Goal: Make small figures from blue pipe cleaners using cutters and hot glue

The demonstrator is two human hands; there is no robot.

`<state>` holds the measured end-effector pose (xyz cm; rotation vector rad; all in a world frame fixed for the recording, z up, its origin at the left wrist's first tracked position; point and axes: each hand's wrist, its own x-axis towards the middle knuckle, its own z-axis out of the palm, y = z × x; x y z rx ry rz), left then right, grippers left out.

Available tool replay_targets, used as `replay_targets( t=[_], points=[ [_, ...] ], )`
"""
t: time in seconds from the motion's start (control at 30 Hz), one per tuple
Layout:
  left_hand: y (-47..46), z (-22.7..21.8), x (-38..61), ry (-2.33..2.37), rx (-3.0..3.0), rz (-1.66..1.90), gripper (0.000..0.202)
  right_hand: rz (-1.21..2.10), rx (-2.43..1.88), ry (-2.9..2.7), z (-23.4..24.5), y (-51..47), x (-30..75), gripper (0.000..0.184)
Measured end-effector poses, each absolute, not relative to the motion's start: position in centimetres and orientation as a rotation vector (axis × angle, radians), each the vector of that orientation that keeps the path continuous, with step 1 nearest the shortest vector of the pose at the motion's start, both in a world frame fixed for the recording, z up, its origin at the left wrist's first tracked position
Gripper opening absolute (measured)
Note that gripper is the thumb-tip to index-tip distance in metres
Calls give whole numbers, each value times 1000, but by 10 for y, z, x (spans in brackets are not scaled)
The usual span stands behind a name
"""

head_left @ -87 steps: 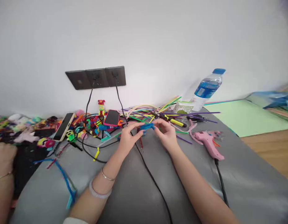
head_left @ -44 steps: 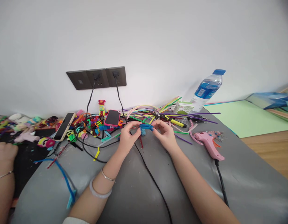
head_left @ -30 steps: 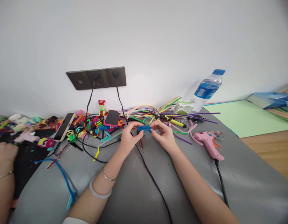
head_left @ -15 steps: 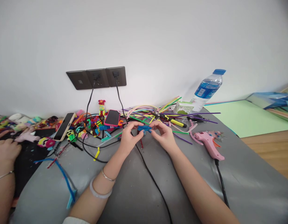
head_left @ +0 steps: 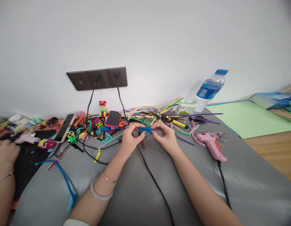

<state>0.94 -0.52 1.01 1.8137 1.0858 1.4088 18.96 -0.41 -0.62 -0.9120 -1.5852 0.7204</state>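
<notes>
- At the far left edge, another person's hand (head_left: 5,153), with a thin bracelet at the wrist, rests on a black mat (head_left: 25,163) beside a heap of small colourful craft pieces (head_left: 23,127).
- A gold phone (head_left: 64,127) lies face up at the back of the grey table (head_left: 136,201). Nearer the camera, a long blue pipe cleaner (head_left: 65,180) lies loose.
- Three dark wall sockets (head_left: 97,78) hold two black plugs. Their cables drop into the clutter around a pink phone (head_left: 113,118).
- The left hand (head_left: 129,139) pinches the left end of the blue twisted piece (head_left: 145,129) between thumb and fingertips.
- The blue twisted piece is held just above the table, mid-frame, spanning the gap between both hands.
- The right hand (head_left: 166,136) pinches the piece's right end in the same way, with its other fingers curled in.
- Behind the hands, a bundle of coloured pipe cleaners (head_left: 154,113) fans out along the wall.
- A small green-and-white carton (head_left: 185,109) stands at the bundle's right end. Its contents cannot be seen.
- Just right of it is a clear plastic bottle (head_left: 209,89) with a blue label and its blue cap on. How full it is cannot be told.
- A pink glue gun (head_left: 210,142) lies on its side near the right hand, and its black cord runs toward the camera.
- A pale green sheet (head_left: 249,117) lies at the far right.
</notes>
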Motion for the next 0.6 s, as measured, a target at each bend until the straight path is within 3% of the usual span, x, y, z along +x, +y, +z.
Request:
replay_targets(
  t=[0.6],
  points=[
    [-5,9,9,1065,1811,1412,19,716,-872,-1586,-8,-2,190,7]
  ],
)
